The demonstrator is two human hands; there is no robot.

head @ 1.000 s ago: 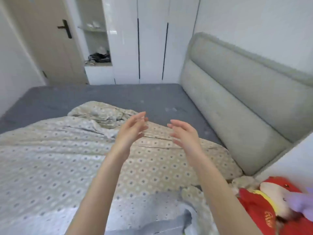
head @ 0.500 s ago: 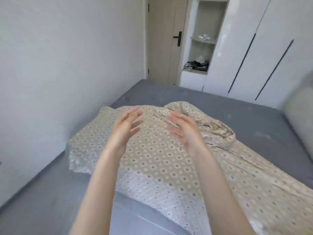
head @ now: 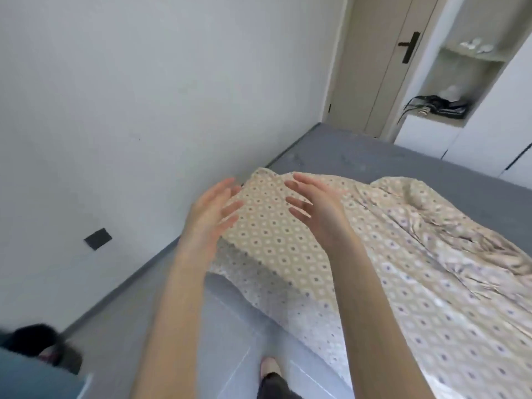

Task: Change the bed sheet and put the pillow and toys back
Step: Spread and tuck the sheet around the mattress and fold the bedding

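A beige patterned bed sheet lies loosely over the grey mattress, rumpled into a bunch at the right and hanging over the near edge. My left hand and my right hand hover above the sheet's far-left corner, palms facing each other, fingers spread and straight, holding nothing. No pillow or toys are in view.
A white wall runs along the mattress's left side. A wooden door and a white wardrobe with open shelves stand beyond the bed. My foot is on the floor. A dark blurred object sits at lower left.
My view has swung left, away from the headboard and red toy, toward the wall-side corner of the sheet. Both hands stay raised and empty in front of me.
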